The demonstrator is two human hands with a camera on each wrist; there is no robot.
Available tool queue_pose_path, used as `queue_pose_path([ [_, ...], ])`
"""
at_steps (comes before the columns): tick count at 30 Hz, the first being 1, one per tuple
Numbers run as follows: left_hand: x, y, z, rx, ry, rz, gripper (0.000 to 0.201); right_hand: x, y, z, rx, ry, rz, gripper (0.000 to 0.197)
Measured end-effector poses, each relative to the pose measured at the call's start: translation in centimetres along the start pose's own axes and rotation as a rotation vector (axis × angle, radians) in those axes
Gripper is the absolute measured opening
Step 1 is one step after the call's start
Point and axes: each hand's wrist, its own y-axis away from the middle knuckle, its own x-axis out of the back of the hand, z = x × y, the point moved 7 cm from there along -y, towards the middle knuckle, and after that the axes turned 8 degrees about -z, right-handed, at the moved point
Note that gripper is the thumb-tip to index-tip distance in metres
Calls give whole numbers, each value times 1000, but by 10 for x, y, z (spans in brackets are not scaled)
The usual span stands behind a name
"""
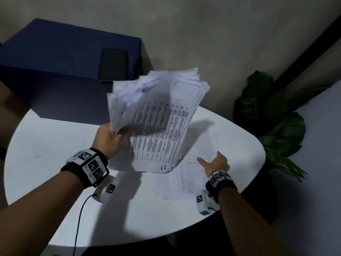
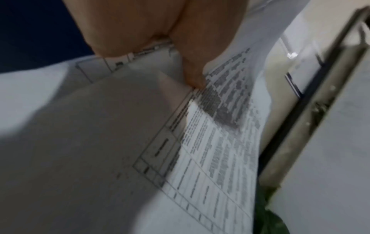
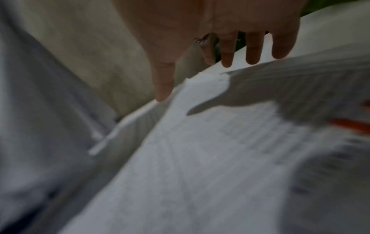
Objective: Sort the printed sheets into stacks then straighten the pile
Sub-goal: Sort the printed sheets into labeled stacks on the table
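My left hand grips a thick, uneven sheaf of printed sheets by its left edge and holds it tilted up above the white table. The top page shows a printed table and the number 11 at its near corner. In the left wrist view my thumb presses on the printed page. More printed sheets lie flat on the table to the right. My right hand hovers open over them with fingers spread; the flat sheets fill the right wrist view.
A dark blue box-like block stands behind the table with a black phone on top. A green leafy plant sits past the table's right edge. A black cable trails off the front edge.
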Motion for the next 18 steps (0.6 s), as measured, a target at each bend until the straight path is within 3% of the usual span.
queue_pose_path([
  [2,7,0,-10,63,73,-1,10,-8,-5,13,-54,183,-28,109],
  [4,11,3,-23,140,143,-3,20,-16,-1,9,-41,216,-23,105],
  [8,11,14,-37,196,232,-37,13,-28,9,1,-77,205,27,108],
  [12,8,19,-50,250,290,-92,33,-36,6,2,-97,51,10,100],
  [15,6,22,-58,278,343,-119,54,-29,4,3,-17,-99,93,70],
  [18,-1,28,-73,357,300,-156,38,-12,14,2,50,-158,179,37],
])
